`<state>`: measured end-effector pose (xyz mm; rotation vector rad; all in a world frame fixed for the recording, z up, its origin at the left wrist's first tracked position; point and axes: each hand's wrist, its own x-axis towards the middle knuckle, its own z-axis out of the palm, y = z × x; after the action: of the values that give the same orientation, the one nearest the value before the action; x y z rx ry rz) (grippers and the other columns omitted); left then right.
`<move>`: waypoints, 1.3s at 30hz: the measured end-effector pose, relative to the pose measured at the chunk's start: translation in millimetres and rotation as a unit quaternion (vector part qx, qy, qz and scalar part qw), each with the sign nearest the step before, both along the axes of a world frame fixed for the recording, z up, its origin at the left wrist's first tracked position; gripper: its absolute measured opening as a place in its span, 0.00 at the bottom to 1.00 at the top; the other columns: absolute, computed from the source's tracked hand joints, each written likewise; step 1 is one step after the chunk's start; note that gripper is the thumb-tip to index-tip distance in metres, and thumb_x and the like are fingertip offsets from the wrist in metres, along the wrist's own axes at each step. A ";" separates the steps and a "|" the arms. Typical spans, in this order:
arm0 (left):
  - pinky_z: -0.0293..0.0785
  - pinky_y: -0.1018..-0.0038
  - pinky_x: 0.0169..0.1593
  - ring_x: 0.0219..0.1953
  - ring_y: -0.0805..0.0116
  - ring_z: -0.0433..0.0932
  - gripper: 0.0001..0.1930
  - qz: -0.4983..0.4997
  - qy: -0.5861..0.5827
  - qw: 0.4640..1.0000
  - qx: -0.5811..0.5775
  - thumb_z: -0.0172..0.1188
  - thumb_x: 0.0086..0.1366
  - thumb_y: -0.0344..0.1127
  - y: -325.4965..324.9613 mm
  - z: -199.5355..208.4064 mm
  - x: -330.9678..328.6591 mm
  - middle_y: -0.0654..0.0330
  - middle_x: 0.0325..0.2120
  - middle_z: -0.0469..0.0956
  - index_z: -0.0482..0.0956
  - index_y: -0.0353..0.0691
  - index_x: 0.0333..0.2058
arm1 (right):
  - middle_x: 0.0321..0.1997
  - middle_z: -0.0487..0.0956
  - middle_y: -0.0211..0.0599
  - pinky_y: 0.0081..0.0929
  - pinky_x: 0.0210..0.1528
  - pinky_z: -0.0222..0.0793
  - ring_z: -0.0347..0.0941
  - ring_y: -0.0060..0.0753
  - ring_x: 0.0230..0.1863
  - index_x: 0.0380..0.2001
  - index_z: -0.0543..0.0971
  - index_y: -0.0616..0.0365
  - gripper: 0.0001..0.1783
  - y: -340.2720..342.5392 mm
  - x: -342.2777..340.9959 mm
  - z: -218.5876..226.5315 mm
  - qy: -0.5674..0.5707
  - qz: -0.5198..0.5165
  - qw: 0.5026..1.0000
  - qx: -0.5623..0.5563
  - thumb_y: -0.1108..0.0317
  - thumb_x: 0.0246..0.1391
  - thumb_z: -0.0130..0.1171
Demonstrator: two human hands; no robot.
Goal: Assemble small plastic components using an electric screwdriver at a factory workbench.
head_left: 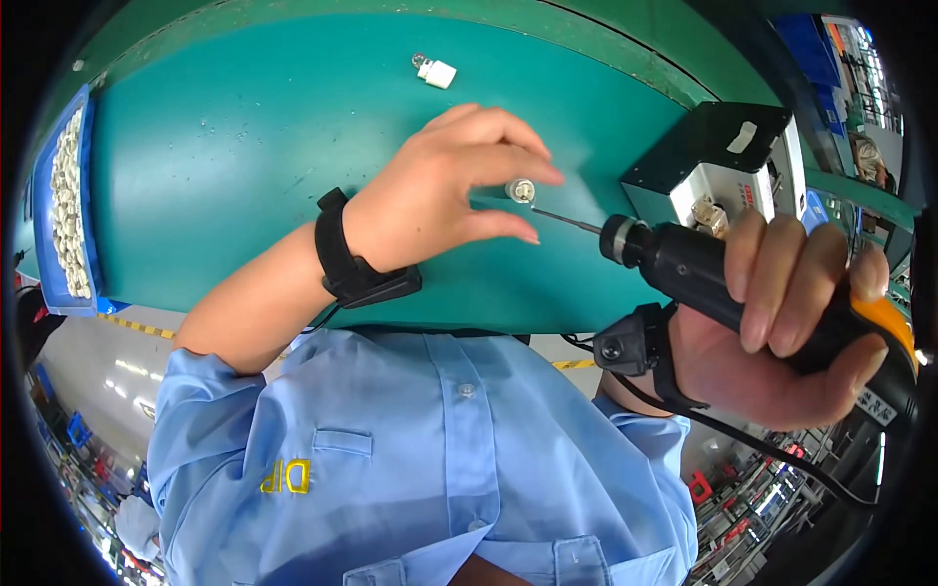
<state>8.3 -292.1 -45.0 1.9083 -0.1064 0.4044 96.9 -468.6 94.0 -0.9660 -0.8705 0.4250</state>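
Observation:
My right hand [782, 322] is wrapped round a black electric screwdriver [694, 269], whose thin bit points left. The tip of the bit is beside a small round white part [522, 191] with metal inside its end, on the green work surface. My left hand [454, 176] is over the surface with thumb and forefinger apart, on either side of the part's near end. The forefinger partly covers the part; I cannot tell whether it touches. Farther off lies a similar white piece [437, 73] with a metal loop at its end.
At the far left stands a blue tray [49, 244] full of small white parts. A black and white box device [723, 146] with a metal piece in its front stands at the right, close to the screwdriver. A cable runs from my right wrist strap.

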 end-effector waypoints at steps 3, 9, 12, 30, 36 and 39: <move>0.69 0.69 0.45 0.37 0.65 0.73 0.15 -0.005 -0.065 0.997 0.047 0.73 0.45 0.34 1.9 6.0 -3.2 0.69 0.34 0.77 0.83 0.47 0.34 | 0.22 0.67 0.24 0.21 0.31 0.56 0.63 0.17 0.22 0.43 0.69 0.56 0.18 0.7 -6.0 4.3 -0.007 -0.007 1.000 -0.003 0.53 0.61 0.50; 0.67 0.71 0.44 0.34 0.67 0.72 0.10 -0.007 -0.083 0.995 0.053 0.74 0.44 0.35 0.2 2.9 -2.4 0.71 0.30 0.75 0.82 0.48 0.27 | 0.22 0.68 0.24 0.21 0.30 0.57 0.64 0.17 0.21 0.42 0.70 0.56 0.17 2.4 -16.6 5.8 -0.022 -0.032 0.999 0.015 0.54 0.60 0.51; 0.67 0.71 0.43 0.34 0.67 0.72 0.10 -0.008 -0.071 0.996 0.047 0.74 0.43 0.35 0.0 4.2 -2.8 0.70 0.30 0.76 0.82 0.48 0.25 | 0.21 0.68 0.24 0.20 0.30 0.56 0.64 0.17 0.22 0.42 0.71 0.55 0.18 3.8 -15.9 4.5 -0.051 -0.023 0.998 0.040 0.53 0.59 0.54; 0.62 0.71 0.42 0.37 0.68 0.72 0.12 -0.011 -0.057 0.994 0.094 0.75 0.42 0.36 -0.4 13.4 -4.5 0.73 0.30 0.77 0.80 0.50 0.25 | 0.21 0.70 0.23 0.19 0.29 0.56 0.65 0.17 0.20 0.43 0.71 0.53 0.19 2.5 -21.0 3.3 -0.069 -0.039 0.996 0.047 0.54 0.55 0.60; 0.62 0.71 0.42 0.37 0.68 0.72 0.13 -0.007 -0.047 0.989 0.139 0.75 0.41 0.35 -1.0 17.8 -5.9 0.72 0.31 0.77 0.81 0.50 0.27 | 0.21 0.70 0.23 0.19 0.29 0.56 0.65 0.17 0.20 0.43 0.71 0.53 0.19 2.9 -23.0 1.6 -0.076 -0.030 0.996 0.028 0.53 0.55 0.60; 0.62 0.71 0.42 0.37 0.68 0.72 0.13 0.004 -0.060 0.981 0.184 0.75 0.40 0.35 -2.8 20.5 -5.8 0.72 0.32 0.77 0.81 0.49 0.27 | 0.21 0.70 0.24 0.19 0.28 0.56 0.65 0.17 0.20 0.44 0.71 0.54 0.19 2.5 -24.8 -0.5 -0.090 -0.036 0.995 0.008 0.53 0.56 0.59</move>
<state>2.5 -295.0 -24.5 2.2484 -0.2680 0.5339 72.2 -466.1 93.6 -1.0283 -0.9977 0.2712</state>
